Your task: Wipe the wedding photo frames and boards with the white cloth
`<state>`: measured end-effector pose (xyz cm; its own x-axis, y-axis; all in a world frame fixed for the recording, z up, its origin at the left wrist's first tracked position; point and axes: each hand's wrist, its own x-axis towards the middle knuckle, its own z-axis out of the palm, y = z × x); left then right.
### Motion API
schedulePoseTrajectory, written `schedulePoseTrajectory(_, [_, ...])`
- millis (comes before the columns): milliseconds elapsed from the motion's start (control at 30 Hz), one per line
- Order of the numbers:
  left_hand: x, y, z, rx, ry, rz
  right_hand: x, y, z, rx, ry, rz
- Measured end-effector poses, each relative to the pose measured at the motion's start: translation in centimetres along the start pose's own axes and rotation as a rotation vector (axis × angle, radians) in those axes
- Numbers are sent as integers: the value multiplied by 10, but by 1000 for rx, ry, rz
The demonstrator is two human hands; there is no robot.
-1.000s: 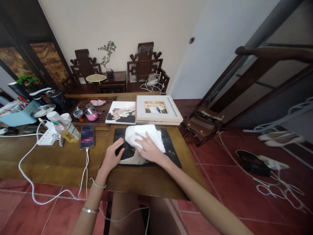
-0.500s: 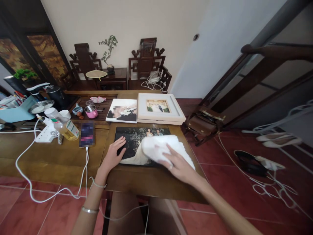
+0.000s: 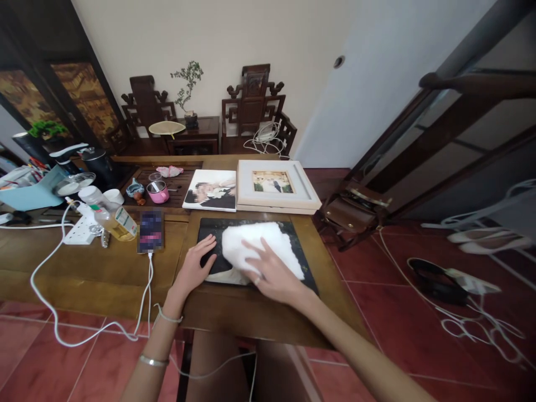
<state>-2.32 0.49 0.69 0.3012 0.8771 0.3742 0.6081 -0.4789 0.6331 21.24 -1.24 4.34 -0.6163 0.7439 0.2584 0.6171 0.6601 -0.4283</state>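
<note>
A dark photo panel (image 3: 307, 268) with a glossy picture lies flat on the wooden table in front of me. My left hand (image 3: 201, 259) rests on its left edge, fingers stretched out and holding nothing. A folded white towel (image 3: 278, 240) covers the middle of the panel and hides much of the picture. My right hand (image 3: 272, 271) lies over the towel with its fingers spread and slightly blurred, holding it down against the panel. Part of a pale dress (image 3: 228, 276) in the picture shows at the lower left.
Behind the panel are a white photo board (image 3: 209, 192) and a boxed framed photo (image 3: 307, 195). To the left are a phone (image 3: 151, 231) on a cable, a bottle (image 3: 119, 223), a power strip (image 3: 81, 229) and a pink cup (image 3: 158, 192). A brown bag (image 3: 354, 212) is at the right.
My right hand and the white towel have moved left across the panel, covering the figures in the picture and baring its right side. My left hand has stayed at the left edge.
</note>
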Motion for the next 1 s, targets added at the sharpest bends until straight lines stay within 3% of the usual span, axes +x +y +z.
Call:
schedulePoseTrajectory(133, [0,3,-1,-2,-12,-17,-45,-31,-6,102,-90,-131])
schedulePoseTrajectory(233, [0,4,-2,-7,-5,-20,-49,-28,-10,98,-94,-126])
schedulePoseTrajectory(467, [0,2,-2,-67,0,-30,24,24,3,-112,77,134])
schedulePoseTrajectory(567, [-1,3,-4,-142,41,-83,50,14,16,-155,90,157])
schedulePoseTrajectory(633, [-2,4,-5,-213,111,-114,52,-4,23,-127,44,64])
schedulePoseTrajectory(733, [-3,6,-7,-293,208,-120,36,-31,26,-21,-67,-169])
schedulePoseTrajectory(833, [-3,8,-8,-293,211,-94,7,-44,17,78,-165,-311])
schedulePoseTrajectory(900, [-3,10,-7,-247,160,-75,-11,-41,7,106,-191,-298])
schedulePoseTrajectory(1000, [-3,10,-3,-123,56,-47,-26,-20,-6,84,-145,-149])
